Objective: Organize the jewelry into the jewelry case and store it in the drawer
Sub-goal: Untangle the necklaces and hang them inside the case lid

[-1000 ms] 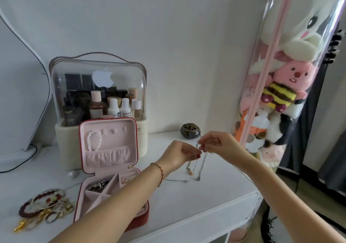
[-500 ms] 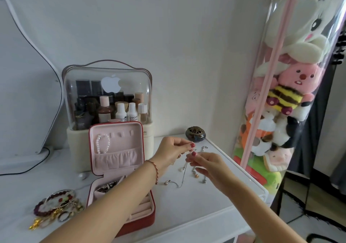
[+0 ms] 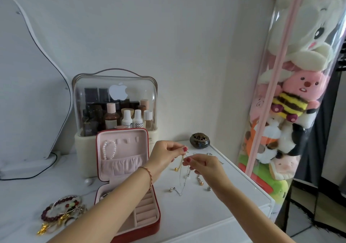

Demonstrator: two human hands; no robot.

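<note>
So the necklace (image 3: 182, 169) is a thin metal chain, hanging in a loose loop just right of the case (image 3: 129, 192), its low end trailing onto the white tabletop (image 3: 215, 216). Left hand (image 3: 164, 154) pinches the top of it with thumb and forefinger, wrist bent down, a red string bracelet around it; right hand (image 3: 206, 167) pinches the same chain just beside it, fingers curled in, red nail polish on both. A few small round charms (image 3: 200, 182), gold and silver looking, lie on the top right of the case, under the hands. The case itself is red outside, pale pink soft lining inside, lid standing upright with a pearl bracelet (image 3: 109, 150) hung in it and a gathered pocket below; base has ridged ring rolls. Left of the case there's a pile of bracelets (image 3: 61, 211), dark red beads and gold bits. Behind the case sits a clear domed cosmetics box (image 3: 114, 104) with an apple logo sticker, one bottle reads "poom poom". Right of that, a dark round glazed pot (image 3: 199, 140).
</note>
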